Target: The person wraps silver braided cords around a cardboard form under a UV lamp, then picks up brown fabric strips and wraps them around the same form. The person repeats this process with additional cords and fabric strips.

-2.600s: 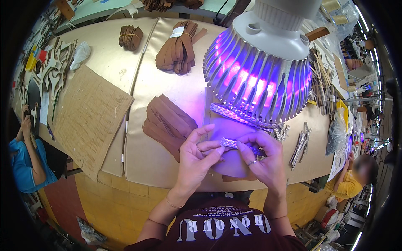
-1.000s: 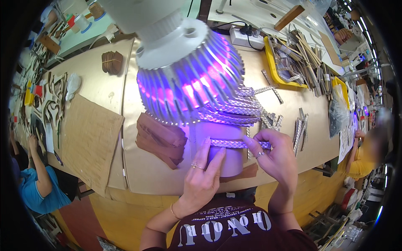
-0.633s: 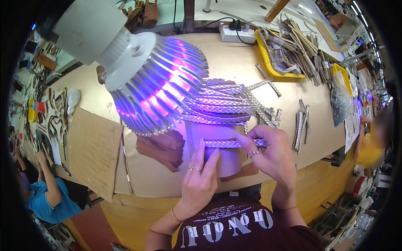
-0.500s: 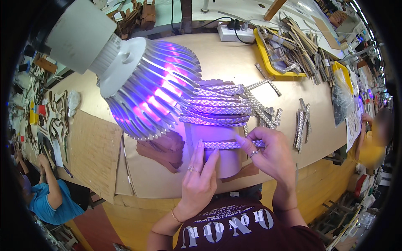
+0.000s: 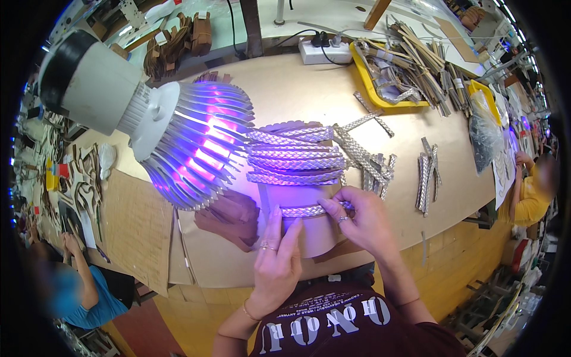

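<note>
A short silvery braided strap [image 5: 306, 211] lies across a pale, smooth curved form [image 5: 315, 241] at the near side of the bench. My left hand [image 5: 278, 262] rests its stretched index and middle fingertips on the strap's left end, the two fingers a little apart. At the other end, my right hand [image 5: 363, 220] pinches the strap between thumb and fingers. Just beyond, a pile of similar braided straps [image 5: 294, 160] with brown backing is stacked across the form. A finned metal lamp [image 5: 193, 143] glows violet close on the left, partly hiding the bench behind it.
Brown strips [image 5: 229, 220] lie left of the form, near a cardboard sheet [image 5: 137, 226]. Loose braided pieces [image 5: 428, 175] are to the right. A yellow tray [image 5: 380, 98] of strips and a white power strip [image 5: 324, 52] stand farther back. People work at both sides.
The whole view has shifted slightly, so lamp, straps and hands appear farther left. Both hands stay at the same strap, with little change in their hold.
</note>
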Available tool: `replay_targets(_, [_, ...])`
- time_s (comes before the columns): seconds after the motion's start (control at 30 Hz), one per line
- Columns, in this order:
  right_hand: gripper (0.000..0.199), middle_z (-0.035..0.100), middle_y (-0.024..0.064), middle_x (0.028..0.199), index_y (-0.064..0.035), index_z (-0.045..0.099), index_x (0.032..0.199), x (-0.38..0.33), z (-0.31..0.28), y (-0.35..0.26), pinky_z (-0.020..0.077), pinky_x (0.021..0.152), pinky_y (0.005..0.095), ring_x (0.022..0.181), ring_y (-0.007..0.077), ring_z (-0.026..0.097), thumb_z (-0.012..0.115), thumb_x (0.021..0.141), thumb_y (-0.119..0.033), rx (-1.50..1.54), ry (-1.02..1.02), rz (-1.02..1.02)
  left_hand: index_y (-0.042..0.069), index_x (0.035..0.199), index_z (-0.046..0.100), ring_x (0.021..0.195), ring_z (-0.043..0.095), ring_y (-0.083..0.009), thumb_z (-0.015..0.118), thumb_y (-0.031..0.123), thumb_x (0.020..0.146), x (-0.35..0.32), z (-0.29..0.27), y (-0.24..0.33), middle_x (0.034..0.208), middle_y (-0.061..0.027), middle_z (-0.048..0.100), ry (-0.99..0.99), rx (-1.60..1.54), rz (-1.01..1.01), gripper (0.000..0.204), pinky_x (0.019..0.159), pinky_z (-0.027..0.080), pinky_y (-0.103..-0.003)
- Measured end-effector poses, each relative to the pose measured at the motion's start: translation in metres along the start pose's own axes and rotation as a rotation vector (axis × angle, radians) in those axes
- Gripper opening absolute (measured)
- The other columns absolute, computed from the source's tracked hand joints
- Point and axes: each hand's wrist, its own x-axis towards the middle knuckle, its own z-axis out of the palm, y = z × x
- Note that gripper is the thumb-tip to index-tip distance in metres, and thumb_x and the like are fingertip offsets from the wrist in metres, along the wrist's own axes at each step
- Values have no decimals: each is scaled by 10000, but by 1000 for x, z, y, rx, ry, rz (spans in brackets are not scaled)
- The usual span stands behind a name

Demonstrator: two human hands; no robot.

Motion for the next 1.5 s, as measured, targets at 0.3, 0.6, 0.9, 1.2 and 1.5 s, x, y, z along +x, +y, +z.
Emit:
replay_targets(0.3, [326,595,135,609,-13,668,790,-5,7,-27,446,517,335,500,234,563,686,876,-327,-27,61,-182,45,1313,551,1304,420,-455,688,135,856,-4,-11,7,1462,-271,357,-53,9,92,485,1038,401,-483])
replay_targets(0.6, [270,519,-28,582,-12,632,774,-12,-14,-9,338,488,241,522,53,416,706,889,-245,278,-38,63,72,1369,517,1318,378,-502,698,262,863,-3,-2,2,1482,-322,293,-161,-19,84,569,1039,398,-489])
replay_targets(0.9, [324,543,78,568,11,662,818,-10,-7,6,383,481,320,495,140,461,692,888,-304,336,6,41,91,1334,559,1296,387,-535,675,397,868,0,-2,3,1451,-374,297,-202,117,133,570,984,441,-506])
replay_targets(1.2, [268,529,11,623,8,640,817,-9,-2,11,383,544,279,598,85,440,671,913,-240,353,-37,81,90,1335,556,1278,399,-549,639,452,885,0,-3,6,1446,-372,307,-223,181,107,583,978,440,-515])
replay_targets(1.5, [274,522,60,614,1,629,841,-9,3,12,389,539,299,578,116,448,665,916,-260,310,-49,102,72,1311,566,1279,390,-558,635,457,889,-2,-2,3,1440,-379,307,-231,186,126,576,990,426,-530])
